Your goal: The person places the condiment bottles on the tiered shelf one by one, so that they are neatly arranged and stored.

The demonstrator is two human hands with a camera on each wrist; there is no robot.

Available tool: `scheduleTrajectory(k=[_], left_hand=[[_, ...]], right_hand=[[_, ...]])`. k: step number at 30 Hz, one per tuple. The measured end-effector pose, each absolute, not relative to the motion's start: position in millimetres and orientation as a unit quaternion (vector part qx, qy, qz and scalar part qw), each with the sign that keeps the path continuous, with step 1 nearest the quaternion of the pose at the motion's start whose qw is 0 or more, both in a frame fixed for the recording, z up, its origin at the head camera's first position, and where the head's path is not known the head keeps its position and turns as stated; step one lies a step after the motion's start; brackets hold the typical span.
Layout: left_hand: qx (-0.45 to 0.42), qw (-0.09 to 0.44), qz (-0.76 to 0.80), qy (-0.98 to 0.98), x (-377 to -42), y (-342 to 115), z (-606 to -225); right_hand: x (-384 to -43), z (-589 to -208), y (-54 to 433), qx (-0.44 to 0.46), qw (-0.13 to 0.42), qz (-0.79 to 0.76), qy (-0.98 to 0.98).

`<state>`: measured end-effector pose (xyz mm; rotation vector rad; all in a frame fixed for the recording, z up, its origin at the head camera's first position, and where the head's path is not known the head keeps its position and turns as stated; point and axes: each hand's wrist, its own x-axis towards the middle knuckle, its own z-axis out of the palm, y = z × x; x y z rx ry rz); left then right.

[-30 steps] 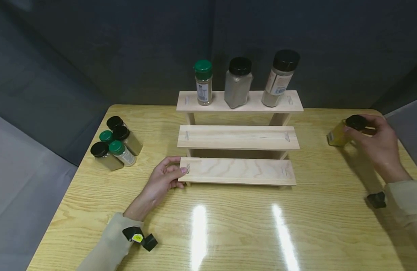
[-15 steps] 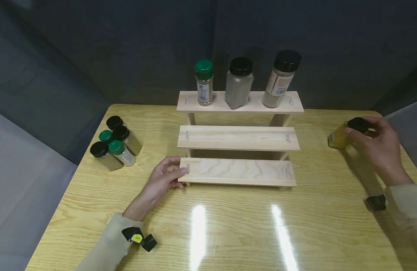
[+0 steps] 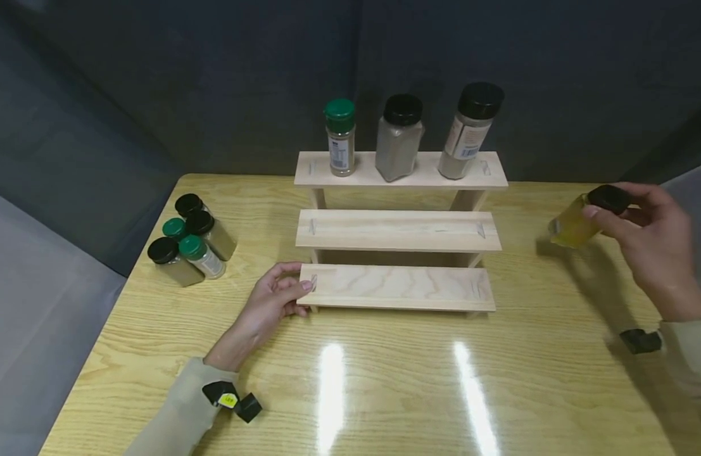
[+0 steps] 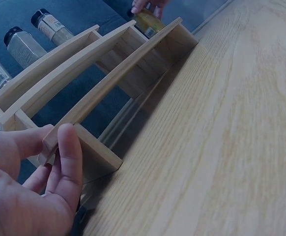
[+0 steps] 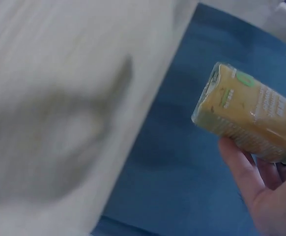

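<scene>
At the right of the head view my right hand point(image 3: 663, 244) grips a yellow spice jar point(image 3: 575, 225) by its black lid, holding it tilted above the table with its shadow below. The right wrist view shows the same spice jar point(image 5: 251, 113) with printing on its side. My left hand point(image 3: 276, 297) pinches the left end of the lowest board of a three-tier wooden spice rack point(image 3: 396, 286), thumb on top and fingers beneath. On the top tier stand a green-lidded jar point(image 3: 341, 152), a square black-lidded jar point(image 3: 397, 152) and a labelled black-lidded jar point(image 3: 466, 144).
Several spice jars point(image 3: 176, 265) with black and green lids stand bunched together at the table's left side. Behind the wooden table point(image 3: 401, 380) hangs a dark cloth point(image 3: 242, 82). The middle and lowest tiers of the rack hold no jars.
My right hand has lifted the yellow spice jar off the table and shifted slightly to the right. My left hand keeps its pinch on the rack.
</scene>
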<state>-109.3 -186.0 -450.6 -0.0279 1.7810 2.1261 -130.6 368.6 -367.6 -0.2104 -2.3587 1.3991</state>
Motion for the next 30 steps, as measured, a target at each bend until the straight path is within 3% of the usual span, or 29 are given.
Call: scheduleTrajectory(k=[13,30], left_hand=[[-0.009,0.182,0.754,0.631,-109,-186,-450],[-0.014,0.182,0.751,0.634,-109,-186,-450]], right_hand=[[-116,-332,330,0.049,0.21,0.641,-0.736],[-112,-300,282,0.11,0.183,0.623,-0.752]])
